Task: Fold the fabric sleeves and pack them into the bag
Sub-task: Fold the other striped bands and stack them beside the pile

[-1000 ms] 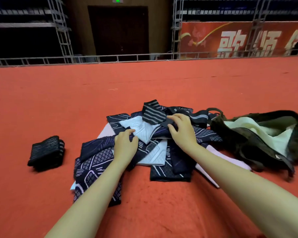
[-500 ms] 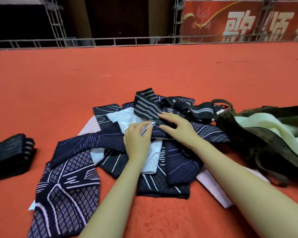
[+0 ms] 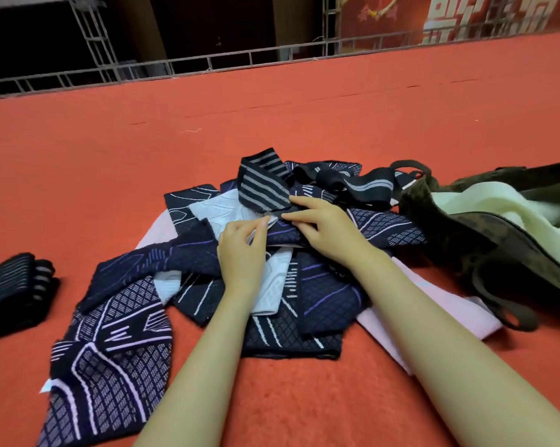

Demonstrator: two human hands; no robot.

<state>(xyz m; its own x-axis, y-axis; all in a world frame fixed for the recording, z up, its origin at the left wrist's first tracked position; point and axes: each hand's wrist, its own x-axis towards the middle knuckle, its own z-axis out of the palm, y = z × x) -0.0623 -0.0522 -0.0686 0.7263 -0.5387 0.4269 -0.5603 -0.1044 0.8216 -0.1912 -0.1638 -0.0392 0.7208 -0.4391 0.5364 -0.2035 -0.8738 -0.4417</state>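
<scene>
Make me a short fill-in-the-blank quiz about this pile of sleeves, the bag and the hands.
The sleeve pile lies on a ____ carpet.
The bag sits on the person's ____ side of the pile.
The folded black bundle lies apart on the ____ side.
Both hands rest on the ____.

Missing words: red; right; left; pile

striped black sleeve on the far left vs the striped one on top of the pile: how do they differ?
The far-left striped sleeve is folded into a compact bundle; the striped sleeve on the pile is unfolded, one end sticking up. The far-left striped sleeve lies alone on the red carpet, apart from the pile; the other rests on other sleeves, with the right hand at its lower edge. No hand touches the far-left one. Both are black with grey stripes.
</scene>
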